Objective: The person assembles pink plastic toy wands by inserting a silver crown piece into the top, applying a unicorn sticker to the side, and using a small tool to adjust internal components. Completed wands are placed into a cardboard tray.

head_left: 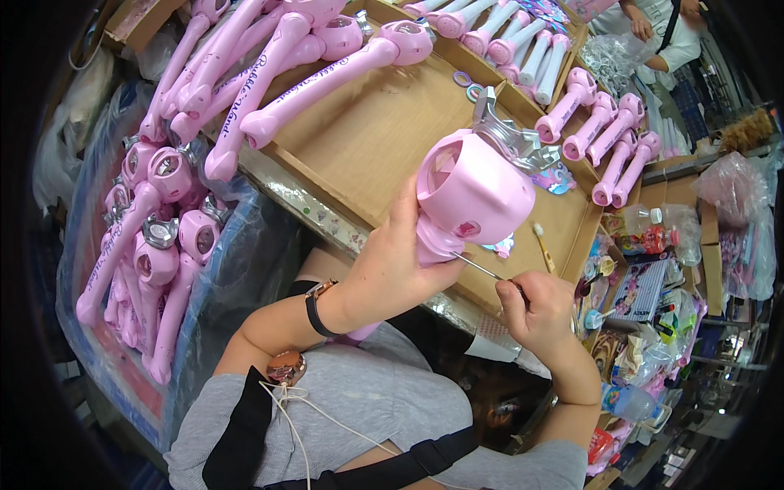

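Note:
My left hand [388,265] is wrapped round the neck of a pink toy wand [478,196], below its bulbous head. A silver crown-shaped piece [510,135] tops the head, tilted to the far right. In my right hand [543,314], closed in a fist, is a thin metal-shafted screwdriver [483,267]; its handle is hidden by the fingers. The shaft's tip meets the wand's neck just below the head, near my left fingers. Most of the wand's handle is hidden behind my left hand and forearm.
A shallow cardboard tray [351,122] lies on the table, a yellow toothbrush-like stick [544,247] in it. Pink wands [278,82] pile up at far left; more fill a plastic-lined bin [184,327]. Short pink handles [572,106] line the right. Another person [653,41] stands at far right.

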{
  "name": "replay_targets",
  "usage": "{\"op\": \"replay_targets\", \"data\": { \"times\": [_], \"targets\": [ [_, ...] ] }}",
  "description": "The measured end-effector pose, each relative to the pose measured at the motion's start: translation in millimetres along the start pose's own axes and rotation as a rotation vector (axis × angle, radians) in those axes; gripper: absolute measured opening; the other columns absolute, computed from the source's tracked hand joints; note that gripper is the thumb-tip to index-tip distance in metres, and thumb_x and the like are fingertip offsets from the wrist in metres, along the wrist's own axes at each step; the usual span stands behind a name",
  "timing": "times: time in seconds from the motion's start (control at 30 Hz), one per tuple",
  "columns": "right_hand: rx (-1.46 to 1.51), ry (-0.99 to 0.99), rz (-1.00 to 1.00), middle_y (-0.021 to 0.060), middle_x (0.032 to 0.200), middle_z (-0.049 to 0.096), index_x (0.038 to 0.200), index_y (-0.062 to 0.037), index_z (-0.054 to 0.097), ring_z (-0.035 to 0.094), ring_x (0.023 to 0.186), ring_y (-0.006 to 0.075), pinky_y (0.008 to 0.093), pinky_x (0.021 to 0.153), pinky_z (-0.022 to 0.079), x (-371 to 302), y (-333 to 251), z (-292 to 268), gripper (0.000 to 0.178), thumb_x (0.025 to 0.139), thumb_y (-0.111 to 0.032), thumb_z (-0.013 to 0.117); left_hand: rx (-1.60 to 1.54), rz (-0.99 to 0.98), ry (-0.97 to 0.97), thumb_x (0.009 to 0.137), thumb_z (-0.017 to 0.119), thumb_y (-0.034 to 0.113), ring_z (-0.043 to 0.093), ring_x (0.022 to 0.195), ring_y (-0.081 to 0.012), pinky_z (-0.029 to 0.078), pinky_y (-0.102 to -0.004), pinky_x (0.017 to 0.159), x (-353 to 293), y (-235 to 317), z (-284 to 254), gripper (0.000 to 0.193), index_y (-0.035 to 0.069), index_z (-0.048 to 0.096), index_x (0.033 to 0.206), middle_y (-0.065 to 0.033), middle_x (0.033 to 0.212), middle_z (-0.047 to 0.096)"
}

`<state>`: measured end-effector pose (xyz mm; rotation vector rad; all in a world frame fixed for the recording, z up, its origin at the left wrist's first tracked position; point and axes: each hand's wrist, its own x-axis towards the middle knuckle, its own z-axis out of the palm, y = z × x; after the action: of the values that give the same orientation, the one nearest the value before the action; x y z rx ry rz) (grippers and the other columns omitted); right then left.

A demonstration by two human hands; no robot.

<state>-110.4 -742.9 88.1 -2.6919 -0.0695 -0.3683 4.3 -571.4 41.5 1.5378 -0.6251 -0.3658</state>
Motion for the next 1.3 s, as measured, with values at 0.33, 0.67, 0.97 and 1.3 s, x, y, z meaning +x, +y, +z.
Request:
{"op": "replay_targets", "data": {
  "times": [0.33, 0.67, 0.97, 1.3],
  "targets": [
    [0.432, -0.253, 0.387, 0.0124, 0.05, 0.05, 0.064, 0.0004, 0.056, 0.049, 0.044, 0.0227, 0.0331, 0.044, 0.038, -10, 6, -2, 0.038, 0.09, -0.027, 0.056, 0.152, 0.082, -0.052, 0.071, 0.068, 0.011, 0.053, 0.106, -0.0417, 0.045, -0.0423, 0.087, -1, 4, -3, 0.09, 0.0, 0.01, 0.139, -0.0263, 0.121, 0.047],
    [0.103, -0.081, 0.232, 0.0108, 0.064, 0.059, 0.08, -0.0036, 0.063, 0.056, 0.053, 0.0273, 0.0359, 0.05, 0.044, 0, -15, -2, 0.018, 0.084, -0.021, 0.062, -0.053, 0.113, -0.116, 0.074, 0.071, 0.02, 0.061, 0.09, -0.0275, 0.05, -0.0374, 0.076, 21, -35, -18, 0.077, 0.001, 0.026, 0.134, -0.0171, 0.112, 0.055],
    [-0.124, 0.341, -0.074, 0.0041, 0.067, 0.053, 0.092, -0.0054, 0.064, 0.053, 0.054, 0.019, 0.0298, 0.046, 0.042, 15, -35, 2, 0.025, 0.069, -0.011, 0.073, -0.977, -0.325, -0.224, 0.07, 0.029, 0.085, 0.046, 0.041, -0.0115, 0.038, -0.0232, 0.035, 24, -38, -40, 0.096, -0.004, 0.048, 0.101, -0.0083, 0.078, 0.052],
    [-0.186, 0.313, -0.104, 0.0028, 0.065, 0.046, 0.091, -0.0036, 0.062, 0.05, 0.053, 0.0166, 0.0285, 0.045, 0.039, 17, -34, 9, 0.022, 0.072, -0.013, 0.07, -0.747, -0.214, -0.191, 0.079, 0.05, 0.065, 0.057, 0.057, -0.0164, 0.046, -0.0264, 0.047, 17, -22, -33, 0.076, 0.001, 0.041, 0.119, -0.011, 0.087, 0.057]
  ]
}}
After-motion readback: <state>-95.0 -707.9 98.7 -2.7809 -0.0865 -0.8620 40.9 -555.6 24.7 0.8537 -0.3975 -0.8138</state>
